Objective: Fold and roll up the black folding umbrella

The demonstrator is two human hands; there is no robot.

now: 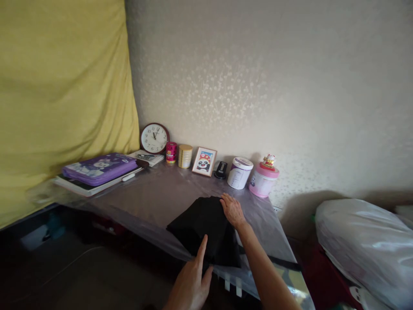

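Note:
A black piece of folded fabric (206, 224) lies on the covered table near its front edge. It could be a garment or a bag; its kind does not show. Across its far right corner rests my right hand (232, 210), fingers stretched out and lying flat on it. My left hand (193, 280) is at the near edge of the fabric. Its index finger points forward over the black surface, and the thumb stands apart from it. The other fingers of the left hand are hidden from view.
Along the wall stand a clock (155, 138), a pink can (171, 153), a yellow tin (185, 156), a panda picture frame (204, 162), a white tub (240, 173) and a pink tub (263, 181). A purple case (100, 168) lies left. A bulky plastic bag (368, 241) sits right.

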